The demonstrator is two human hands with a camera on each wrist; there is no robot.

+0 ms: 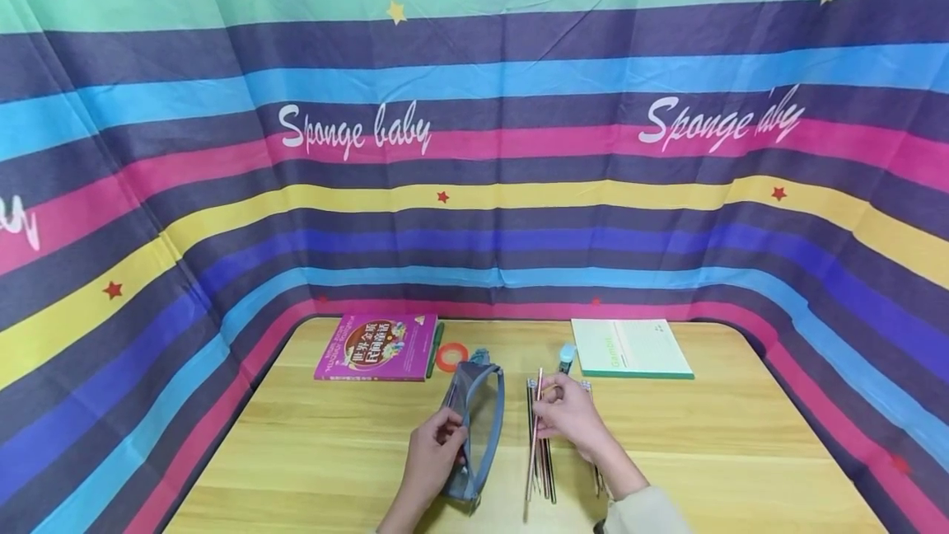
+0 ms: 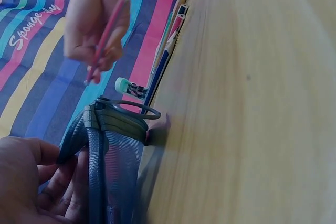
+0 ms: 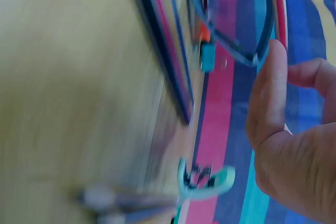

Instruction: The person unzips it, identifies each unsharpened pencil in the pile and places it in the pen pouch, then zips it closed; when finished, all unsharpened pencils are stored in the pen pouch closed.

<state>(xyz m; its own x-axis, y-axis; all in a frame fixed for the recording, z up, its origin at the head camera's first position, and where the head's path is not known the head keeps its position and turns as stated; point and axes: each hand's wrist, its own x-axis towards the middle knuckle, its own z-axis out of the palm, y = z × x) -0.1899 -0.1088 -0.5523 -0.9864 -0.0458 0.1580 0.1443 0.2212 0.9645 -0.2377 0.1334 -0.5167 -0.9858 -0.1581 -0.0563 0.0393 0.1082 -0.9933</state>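
Note:
My left hand (image 1: 432, 453) grips the side of a grey-blue mesh pencil case (image 1: 497, 423), its zipped mouth gaping toward the right. Fingers and thumb pinch the case's edge in the left wrist view. Just right of it, my right hand (image 1: 572, 416) pinches a pinkish-red pencil (image 1: 530, 468) between thumb and fingers, raised above the table in the left wrist view (image 2: 107, 35). Under that hand lies a row of dark and coloured pencils (image 1: 549, 476). More pencils (image 1: 597, 480) lie to its right, partly hidden by the wrist. Some contents show faintly through the mesh.
Beyond the right hand stands a small teal-topped object (image 1: 567, 353), beside a pale green notebook (image 1: 630, 348). At the back left lie a purple book (image 1: 378, 348), a dark green item (image 1: 436, 350) along its edge and an orange-red ring (image 1: 451, 357). Striped cloth surrounds the wooden table (image 1: 296, 452).

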